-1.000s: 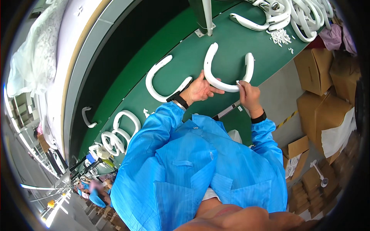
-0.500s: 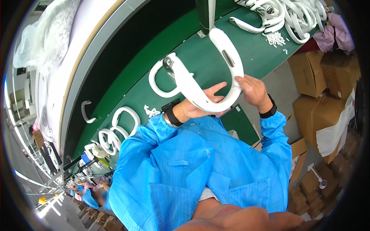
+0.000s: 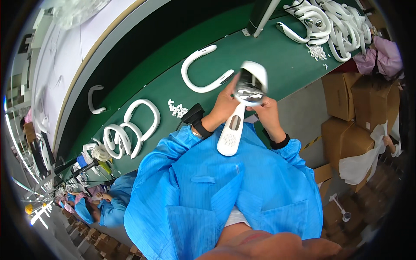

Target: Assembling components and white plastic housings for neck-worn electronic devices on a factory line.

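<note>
A white U-shaped neck fan (image 3: 229, 142) is in both my hands in front of my chest. One of its arms, with a dark oval slot and a dotted grille, points down toward my jacket. Its upper end is glossy and blurred by motion. My left hand (image 3: 223, 104) grips it from the left, fingers partly hidden behind it. On the other side, my right hand (image 3: 268, 113) has its fingers closed at the bend. Beyond my left hand, a similar curved white piece (image 3: 190, 82) lies on the green table (image 3: 286, 71).
Small white parts (image 3: 177, 109) lie left of my hands, near more curved white pieces (image 3: 147, 104). A pile of such pieces (image 3: 344, 32) stands at the far right beside small white parts (image 3: 317, 53). A metal post (image 3: 263, 17) rises from the table. Cardboard boxes (image 3: 346, 138) stand at right.
The neck fan has turned from lying open toward the far side to having one arm pointing down at me. Both hands have shifted their hold, and the right has moved inward.
</note>
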Action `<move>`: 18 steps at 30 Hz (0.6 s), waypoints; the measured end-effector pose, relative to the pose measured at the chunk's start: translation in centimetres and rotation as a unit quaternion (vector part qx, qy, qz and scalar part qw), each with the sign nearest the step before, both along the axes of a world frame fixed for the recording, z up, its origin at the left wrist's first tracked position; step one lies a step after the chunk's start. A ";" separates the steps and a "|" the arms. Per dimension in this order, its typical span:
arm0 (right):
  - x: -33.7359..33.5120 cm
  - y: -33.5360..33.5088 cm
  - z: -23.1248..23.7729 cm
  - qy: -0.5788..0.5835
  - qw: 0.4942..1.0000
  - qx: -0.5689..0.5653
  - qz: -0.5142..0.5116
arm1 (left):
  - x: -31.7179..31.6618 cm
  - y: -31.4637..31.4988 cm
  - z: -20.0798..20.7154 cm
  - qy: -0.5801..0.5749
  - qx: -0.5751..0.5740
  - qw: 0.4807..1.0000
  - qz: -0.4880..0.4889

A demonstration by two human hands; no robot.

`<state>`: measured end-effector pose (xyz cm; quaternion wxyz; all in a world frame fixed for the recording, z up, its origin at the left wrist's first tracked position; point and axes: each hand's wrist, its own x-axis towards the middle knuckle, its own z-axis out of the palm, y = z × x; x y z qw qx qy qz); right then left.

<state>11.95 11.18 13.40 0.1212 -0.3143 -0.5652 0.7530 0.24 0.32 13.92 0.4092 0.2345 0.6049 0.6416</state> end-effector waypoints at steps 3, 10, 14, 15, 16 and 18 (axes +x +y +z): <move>-0.9 -1.3 0.4 -0.006 1.000 -0.009 0.002 | -0.5 -1.9 -1.8 -0.068 -0.035 0.997 0.000; -3.0 -3.8 0.8 0.015 0.998 0.045 0.032 | -2.3 -3.9 -0.6 -0.061 0.042 0.997 -0.020; -4.3 -5.6 1.9 0.020 0.995 0.094 0.005 | -2.9 -5.3 0.8 -0.098 0.029 0.995 -0.017; -4.7 -6.3 2.4 0.019 0.994 0.109 -0.006 | -2.9 -5.6 0.8 -0.101 0.040 0.994 0.001; -5.0 -6.8 2.9 0.018 0.992 0.123 -0.016 | -2.9 -5.9 0.7 -0.104 0.051 0.993 0.019; -5.1 -7.4 2.6 0.002 0.993 0.113 -0.017 | -2.8 -6.4 -0.3 -0.082 0.068 0.994 0.027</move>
